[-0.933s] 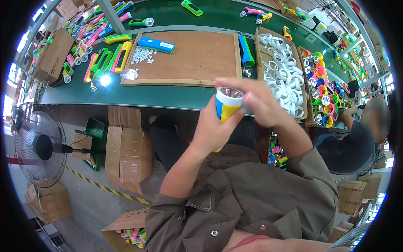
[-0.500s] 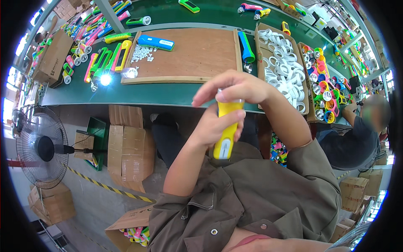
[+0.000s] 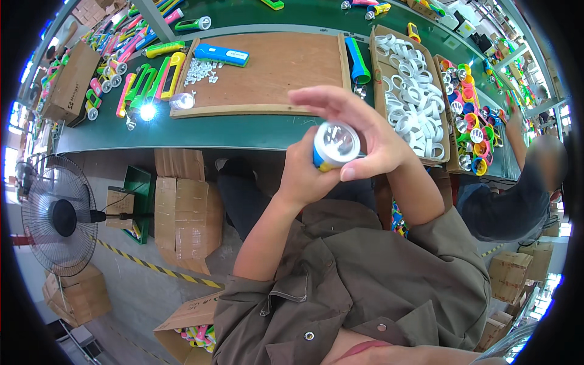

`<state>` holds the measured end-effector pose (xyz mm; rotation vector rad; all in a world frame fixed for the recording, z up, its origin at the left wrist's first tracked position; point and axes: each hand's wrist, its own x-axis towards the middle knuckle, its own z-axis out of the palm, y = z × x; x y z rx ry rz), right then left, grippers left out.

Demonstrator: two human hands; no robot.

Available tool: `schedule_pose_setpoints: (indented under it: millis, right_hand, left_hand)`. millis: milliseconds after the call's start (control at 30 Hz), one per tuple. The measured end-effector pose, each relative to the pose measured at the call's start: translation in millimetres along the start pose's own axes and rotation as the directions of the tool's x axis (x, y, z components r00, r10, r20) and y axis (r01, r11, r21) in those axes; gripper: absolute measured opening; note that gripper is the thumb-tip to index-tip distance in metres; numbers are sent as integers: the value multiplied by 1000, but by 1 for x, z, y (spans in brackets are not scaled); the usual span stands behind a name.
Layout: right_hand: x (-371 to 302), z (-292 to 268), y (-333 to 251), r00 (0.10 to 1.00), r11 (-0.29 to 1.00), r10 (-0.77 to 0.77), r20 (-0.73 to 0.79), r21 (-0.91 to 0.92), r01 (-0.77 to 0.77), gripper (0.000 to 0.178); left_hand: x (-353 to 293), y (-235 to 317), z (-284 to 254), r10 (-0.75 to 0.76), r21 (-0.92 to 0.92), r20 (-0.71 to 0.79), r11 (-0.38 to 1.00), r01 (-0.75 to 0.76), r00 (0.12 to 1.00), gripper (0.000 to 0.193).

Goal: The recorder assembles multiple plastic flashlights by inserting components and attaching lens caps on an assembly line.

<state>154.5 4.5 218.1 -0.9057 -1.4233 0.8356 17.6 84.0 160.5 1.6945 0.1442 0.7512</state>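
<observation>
My left hand [image 3: 302, 174] is wrapped round a flashlight [image 3: 336, 143], whose clear lens and shiny reflector face up. A blue rim and a bit of yellow show below the white ring at its head; my fingers hide most of the body. Curved beside the flashlight's head, my right hand [image 3: 376, 135] has its fingers stretched out and its thumb apart from them. The thumb is close to the lens edge; whether it touches cannot be made out. Beyond the hands lies a wooden-framed board [image 3: 267, 73] carrying a blue flashlight [image 3: 222, 55] and small white parts [image 3: 201, 72].
Right of the board, a carton of white rings [image 3: 413, 103] stands beside a box of coloured flashlight heads [image 3: 471, 121]. Several flashlights [image 3: 149, 85], one lit, lie left on the green table [image 3: 243, 134]. A fan [image 3: 61, 216] stands left; a co-worker [image 3: 505, 194] sits right.
The yellow flashlight has been tilted so its lens now faces up instead of its body showing lengthwise. My right hand has moved from over its head to beside it, fingers spreading.
</observation>
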Motion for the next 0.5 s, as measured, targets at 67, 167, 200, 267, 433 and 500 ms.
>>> schedule_pose_setpoints:
  millis: [67,167,200,267,433,500]
  right_hand:
    - [-4,-4,-1,998,996,65,4,-64,-64,94]
    - [-8,-6,5,987,961,158,-39,-224,-162,96]
    - [-9,-8,6,984,959,180,-1,-222,-175,92]
    - [-12,-5,10,987,972,163,4,-173,-160,80]
    - [-9,5,3,995,940,86,-60,-326,-101,74]
    - [-9,7,0,996,891,58,-64,-447,-81,68]
  left_hand:
    - [-3,1,-1,-135,-152,-1,979,133,991,45]
    - [-5,-7,-6,-167,-314,56,933,176,984,45]
    - [-3,-6,-6,-151,-299,40,941,156,988,47]
    - [-2,-8,-4,-98,-243,20,965,100,995,46]
    - [3,-12,-10,156,198,-88,971,-137,984,46]
    - [5,0,-13,1,4,-96,1000,0,995,52]
